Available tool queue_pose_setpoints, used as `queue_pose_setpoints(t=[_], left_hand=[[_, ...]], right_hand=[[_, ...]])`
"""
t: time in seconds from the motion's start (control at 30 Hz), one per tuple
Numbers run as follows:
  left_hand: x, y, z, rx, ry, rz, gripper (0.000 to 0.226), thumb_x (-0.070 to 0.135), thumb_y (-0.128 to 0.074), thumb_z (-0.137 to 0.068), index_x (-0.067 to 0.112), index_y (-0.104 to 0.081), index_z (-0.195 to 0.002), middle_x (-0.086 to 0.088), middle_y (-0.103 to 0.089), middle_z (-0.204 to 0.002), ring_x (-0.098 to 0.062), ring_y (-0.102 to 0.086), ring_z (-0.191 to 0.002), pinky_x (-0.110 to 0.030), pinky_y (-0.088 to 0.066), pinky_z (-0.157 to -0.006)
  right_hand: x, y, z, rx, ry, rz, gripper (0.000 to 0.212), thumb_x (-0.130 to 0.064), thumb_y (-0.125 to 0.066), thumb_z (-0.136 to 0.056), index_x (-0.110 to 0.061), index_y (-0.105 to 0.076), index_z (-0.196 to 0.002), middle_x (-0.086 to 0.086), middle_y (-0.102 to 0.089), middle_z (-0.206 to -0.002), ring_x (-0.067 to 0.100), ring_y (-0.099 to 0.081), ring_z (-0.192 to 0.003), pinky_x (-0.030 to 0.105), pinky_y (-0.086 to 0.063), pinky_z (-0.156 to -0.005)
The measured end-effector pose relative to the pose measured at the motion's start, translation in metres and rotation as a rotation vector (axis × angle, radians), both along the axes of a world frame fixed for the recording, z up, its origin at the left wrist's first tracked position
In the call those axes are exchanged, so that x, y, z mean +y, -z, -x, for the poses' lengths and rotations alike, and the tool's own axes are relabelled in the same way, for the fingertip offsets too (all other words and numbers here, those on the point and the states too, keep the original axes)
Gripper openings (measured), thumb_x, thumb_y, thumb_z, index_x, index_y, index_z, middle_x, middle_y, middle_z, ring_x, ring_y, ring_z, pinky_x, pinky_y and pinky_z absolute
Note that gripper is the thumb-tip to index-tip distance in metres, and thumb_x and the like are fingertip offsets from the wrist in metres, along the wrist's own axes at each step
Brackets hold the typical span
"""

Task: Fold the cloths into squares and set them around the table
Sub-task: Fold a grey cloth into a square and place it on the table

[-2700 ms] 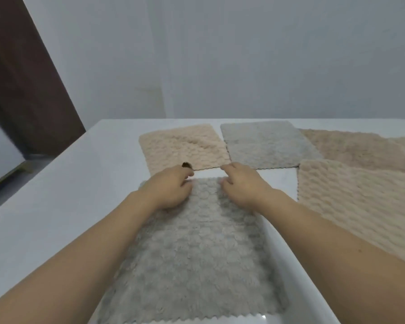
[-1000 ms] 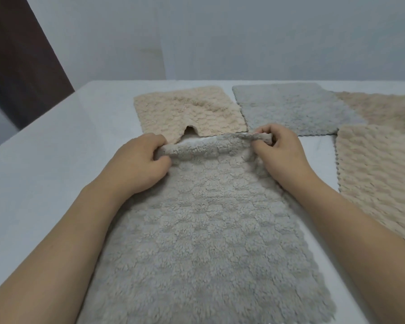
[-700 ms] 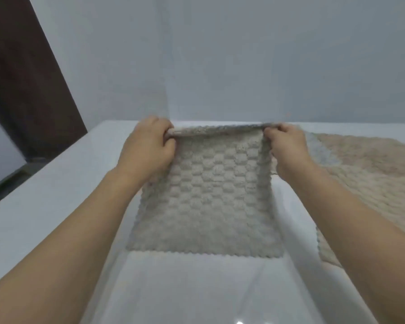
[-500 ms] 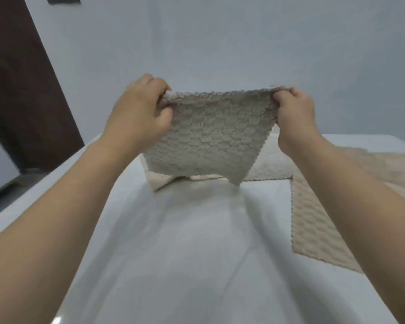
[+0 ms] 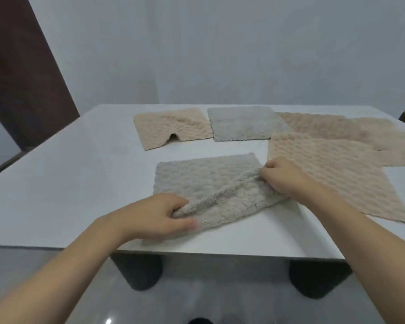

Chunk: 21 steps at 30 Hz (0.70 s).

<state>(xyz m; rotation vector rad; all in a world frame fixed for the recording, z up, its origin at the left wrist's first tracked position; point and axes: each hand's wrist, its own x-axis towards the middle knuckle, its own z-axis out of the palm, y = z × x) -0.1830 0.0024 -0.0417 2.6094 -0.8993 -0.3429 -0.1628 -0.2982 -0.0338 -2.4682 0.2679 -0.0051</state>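
Note:
A grey textured cloth (image 5: 206, 178) lies on the white table (image 5: 68, 183) near its front edge, with its near part doubled over along a slanted fold. My left hand (image 5: 159, 215) pinches the fold's near-left corner. My right hand (image 5: 288, 178) grips the fold's right end. Behind it lie a beige cloth (image 5: 173, 128) with a lifted front edge and a flat grey cloth (image 5: 243, 123). A large beige cloth (image 5: 334, 174) is spread at the right, and another beige one (image 5: 351, 130) lies at the far right.
The table's front edge (image 5: 197, 252) runs just below my left hand, with two dark legs (image 5: 138, 272) under it. A dark brown door (image 5: 17, 73) stands at the left, and a pale wall rises behind the table.
The grey cloth, gripped flat by its far edge, was lifted into the air and has come back down on the table with its near part folded over. Both hands still grip it.

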Motion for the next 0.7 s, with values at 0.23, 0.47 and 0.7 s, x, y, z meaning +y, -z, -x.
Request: queue_pose_setpoints(t=[0.23,0.47,0.7], left_hand=[[-0.004,-0.028,-0.045,0.064,-0.186,0.223,0.042,0.055,-0.064,-0.087,0.016,-0.056,-0.073,0.006,-0.052,-0.064,-0.007,-0.050,-0.057,-0.029,-0.040,-0.059],[-0.004,0.013,-0.133,-0.190,-0.316,0.188,0.046,0.049,-0.059,-0.089,0.007,-0.047,-0.072,0.002,-0.046,-0.071,-0.019,-0.046,-0.070,-0.033,-0.032,-0.062],[-0.004,0.042,-0.147,-0.354,-0.360,0.129,0.054,0.066,-0.028,-0.070,0.037,-0.052,-0.108,0.015,-0.042,-0.107,-0.010,-0.032,-0.105,-0.030,-0.025,-0.091]], right_hand=[[0.007,-0.014,-0.039,-0.017,0.018,0.092,0.013,-0.009,-0.046,-0.082,-0.006,-0.048,-0.070,0.011,-0.051,-0.068,0.024,-0.047,-0.063,0.030,-0.031,-0.055],[0.029,0.017,-0.114,-0.056,0.085,0.374,0.006,-0.010,-0.040,-0.086,-0.009,-0.044,-0.081,0.006,-0.050,-0.081,0.024,-0.047,-0.069,0.029,-0.026,-0.053],[0.022,0.052,-0.129,-0.290,0.104,0.474,0.020,-0.023,-0.036,-0.093,-0.011,-0.051,-0.093,0.006,-0.054,-0.087,0.028,-0.050,-0.076,0.034,-0.032,-0.058]])
